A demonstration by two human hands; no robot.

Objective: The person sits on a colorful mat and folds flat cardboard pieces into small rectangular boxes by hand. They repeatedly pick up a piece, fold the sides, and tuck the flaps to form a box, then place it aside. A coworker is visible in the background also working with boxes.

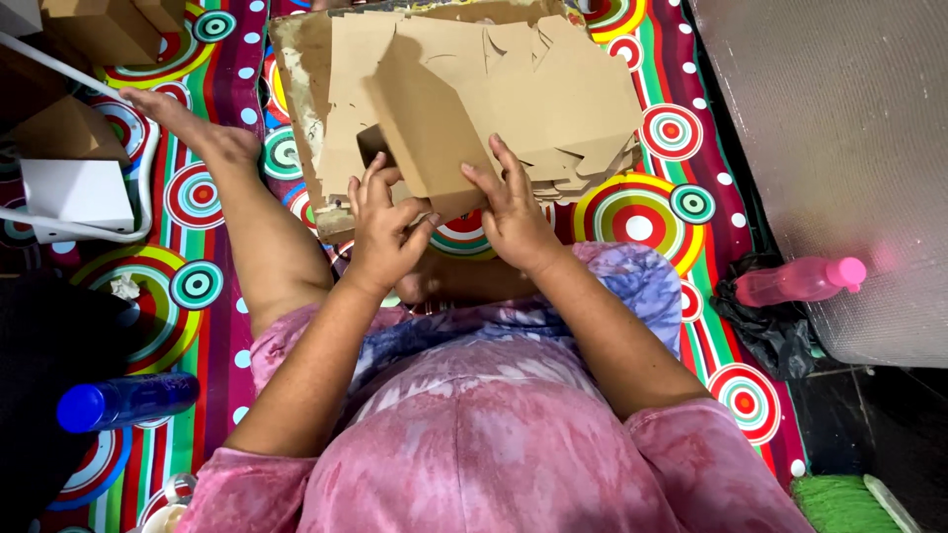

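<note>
Two hands, left hand (380, 222), right hand (513, 207), gripping folded cardboard box (430, 128), flat cardboard stack (553, 99) behind

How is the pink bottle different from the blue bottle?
The pink bottle lies on the right beside a black bag; the blue bottle lies on the left, on the striped mat. The pink cap points right, the blue cap left. Both are see-through plastic, lying down.

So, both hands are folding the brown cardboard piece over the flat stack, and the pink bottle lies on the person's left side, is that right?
Not quite: in the head view the pink bottle lies on the person's right side; the blue bottle is the one on the left. Both the left hand and right hand do hold the brown cardboard piece over the flat stack.
</note>
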